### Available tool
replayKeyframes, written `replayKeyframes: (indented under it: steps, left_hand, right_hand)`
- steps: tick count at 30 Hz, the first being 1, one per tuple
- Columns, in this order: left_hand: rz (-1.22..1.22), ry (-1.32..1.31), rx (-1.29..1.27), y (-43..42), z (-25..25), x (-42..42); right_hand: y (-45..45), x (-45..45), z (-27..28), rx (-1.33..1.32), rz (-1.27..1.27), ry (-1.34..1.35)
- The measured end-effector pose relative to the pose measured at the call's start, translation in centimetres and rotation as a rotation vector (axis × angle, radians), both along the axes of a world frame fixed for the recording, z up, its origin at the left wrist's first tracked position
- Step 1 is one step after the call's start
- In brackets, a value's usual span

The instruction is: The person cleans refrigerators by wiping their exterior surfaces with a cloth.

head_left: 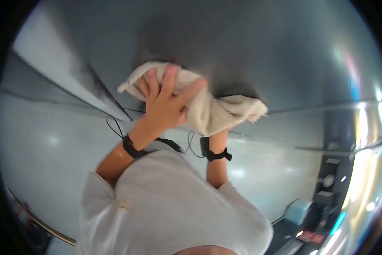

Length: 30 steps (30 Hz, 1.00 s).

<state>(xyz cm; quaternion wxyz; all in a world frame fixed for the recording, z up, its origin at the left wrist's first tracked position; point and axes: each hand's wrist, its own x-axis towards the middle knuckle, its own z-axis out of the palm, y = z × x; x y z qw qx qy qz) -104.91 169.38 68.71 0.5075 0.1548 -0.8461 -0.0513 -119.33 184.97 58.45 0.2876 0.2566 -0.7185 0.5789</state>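
A cream-coloured, fuzzy cloth (201, 108) lies bunched against a smooth dark grey surface (267, 51). My left hand (167, 100) rests on the left part of the cloth, back of the hand toward me. Its fingers are spread over the cloth, with the thumb stretched out to the right. The right end of the cloth covers my right hand, so its fingers are hidden; only the wrist and forearm (217, 170) show below. Each wrist has a black strap, and a small dark box (204, 146) sits at the right one.
A pale upright panel edge (67, 72) stands close on the left. Below lies a light, glossy floor (42, 144). Dark equipment (329, 180) and a light blue bin-like box (298, 211) are at the right. A thin black cable (191, 144) hangs between my arms.
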Motion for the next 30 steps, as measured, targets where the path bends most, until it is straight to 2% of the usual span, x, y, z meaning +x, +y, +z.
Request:
replayKeyframes:
  steps: [1,3,5,6,8,9,11,12,14,15,17,19,21,22,24,25,28,30]
  left_hand:
    - [-0.014,-0.039,0.035,1.3,-1.8,-0.6]
    - [-0.025,-0.031,0.080,2.4,-1.3,-2.5]
    - [-0.053,0.028,0.120,3.6,1.0,-6.0]
    - [-0.084,0.007,0.069,4.0,3.9,-7.6]
    - [-0.069,0.048,0.015,5.2,9.2,-11.2]
    - [-0.046,0.094,-0.013,2.9,7.2,-6.2]
    - [-0.050,0.130,0.010,6.7,9.4,-10.4]
    - [-0.028,0.138,0.045,4.5,5.9,-5.8]
    - [0.029,0.073,0.053,7.8,2.9,-8.0]
    - [0.072,0.011,0.033,9.9,0.5,-9.4]
    - [0.039,-0.047,-0.088,12.3,-4.6,-11.8]
    - [-0.056,-0.101,-0.046,15.6,-7.3,-13.5]
    - [-0.098,-0.190,-0.050,17.6,-8.2,-15.1]
    - [-0.110,-0.197,-0.012,18.6,-7.5,-16.2]
    - [-0.159,-0.130,-0.046,15.8,-2.4,-14.5]
    - [-0.190,-0.094,-0.067,19.5,-1.3,-17.6]
    - [-0.247,-0.169,-0.130,22.1,-0.7,-20.2]
    - [-0.254,-0.226,-0.214,25.0,-1.0,-22.6]
  right_hand:
    - [0.9,-0.4,-0.7,0.055,0.025,0.114]
    - [2.4,-1.8,6.8,0.403,0.053,0.513]
    - [4.6,-6.7,12.1,0.443,0.054,0.697]
    - [5.9,-9.2,14.4,0.463,0.031,0.782]
    - [7.9,-13.0,19.8,0.371,-0.012,0.778]
    - [5.9,-8.5,17.8,0.337,-0.027,0.818]
    - [10.0,-12.9,19.9,0.326,-0.055,0.810]
    - [7.0,-8.0,15.9,0.306,-0.082,0.792]
    - [9.5,-9.1,11.5,0.255,-0.163,0.726]
    - [10.4,-10.0,5.3,0.344,-0.092,0.579]
    - [12.3,-11.3,-0.5,0.462,-0.012,0.495]
    - [16.2,-11.5,-1.3,0.573,-0.034,0.600]
    - [19.1,-13.6,0.1,0.575,-0.030,0.533]
    - [20.8,-14.9,0.8,0.579,-0.022,0.500]
    - [17.4,-12.8,5.9,0.485,-0.152,0.512]
    - [20.4,-15.6,6.9,0.436,-0.226,0.520]
    - [19.8,-17.4,6.0,0.277,-0.216,0.514]
    - [19.4,-19.7,2.5,0.163,-0.128,0.397]
